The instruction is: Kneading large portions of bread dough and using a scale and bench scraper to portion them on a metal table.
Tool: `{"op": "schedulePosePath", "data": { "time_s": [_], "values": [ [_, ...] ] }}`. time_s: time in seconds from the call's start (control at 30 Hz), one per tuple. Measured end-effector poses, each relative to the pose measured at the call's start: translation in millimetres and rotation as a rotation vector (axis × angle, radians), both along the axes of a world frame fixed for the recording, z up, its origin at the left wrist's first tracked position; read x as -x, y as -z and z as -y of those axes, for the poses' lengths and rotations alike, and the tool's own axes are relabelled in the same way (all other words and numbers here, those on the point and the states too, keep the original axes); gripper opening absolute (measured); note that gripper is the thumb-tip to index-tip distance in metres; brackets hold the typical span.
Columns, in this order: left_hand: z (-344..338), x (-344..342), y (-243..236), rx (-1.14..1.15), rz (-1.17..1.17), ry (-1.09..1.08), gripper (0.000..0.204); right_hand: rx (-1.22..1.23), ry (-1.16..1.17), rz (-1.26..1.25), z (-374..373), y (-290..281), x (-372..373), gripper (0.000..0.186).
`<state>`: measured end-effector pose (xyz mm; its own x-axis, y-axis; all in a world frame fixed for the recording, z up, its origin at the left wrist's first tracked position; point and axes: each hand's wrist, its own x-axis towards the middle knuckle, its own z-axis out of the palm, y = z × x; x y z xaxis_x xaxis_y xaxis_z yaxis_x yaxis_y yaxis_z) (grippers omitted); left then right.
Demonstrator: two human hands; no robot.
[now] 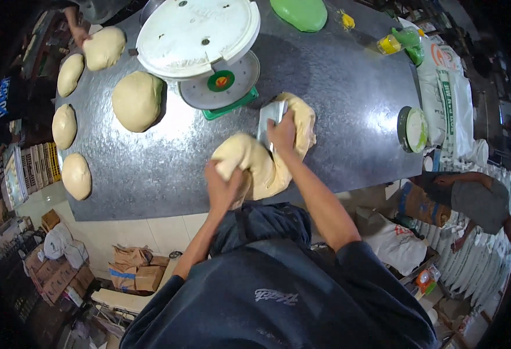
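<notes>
A big piece of pale dough (254, 166) lies at the near edge of the table, its right part curving away from me. My left hand (223, 183) grips the left part of it, fingers dug into the surface. My right hand (283, 132) is closed on a flat metal dough scraper (267, 120), which stands against the inner side of the dough's far right part. Whether its edge has cut through is hidden. Just beyond is a scale with a green base (231, 108), with a large white round tray (188, 38) above it.
A round dough ball (138, 102) sits left of the scale. Several smaller dough pieces (64, 127) line the table's left side, where another person's hand (80, 36) touches one. Green dough (302, 13), a yellow-labelled bottle (390, 44) and a round green-white container (417, 130) stand farther right.
</notes>
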<state>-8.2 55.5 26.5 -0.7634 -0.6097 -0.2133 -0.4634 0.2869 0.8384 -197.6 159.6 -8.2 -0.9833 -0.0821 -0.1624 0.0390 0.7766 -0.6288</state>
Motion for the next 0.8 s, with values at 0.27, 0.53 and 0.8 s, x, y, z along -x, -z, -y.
{"op": "schedulePosePath", "data": {
  "time_s": [0.27,0.53,0.8],
  "values": [
    [34,-96,-18,0.441,0.234,0.05,0.062,-0.105,-0.173,0.182,-42,-62,-98,0.045],
    [80,8,1,-0.174,0.36,0.332,0.051,0.15,0.099,0.16,42,5,-85,0.044],
    [95,-109,-38,1.074,0.197,0.367,0.051,-0.166,-0.307,0.266,-18,-53,-171,0.048]
  ]
}}
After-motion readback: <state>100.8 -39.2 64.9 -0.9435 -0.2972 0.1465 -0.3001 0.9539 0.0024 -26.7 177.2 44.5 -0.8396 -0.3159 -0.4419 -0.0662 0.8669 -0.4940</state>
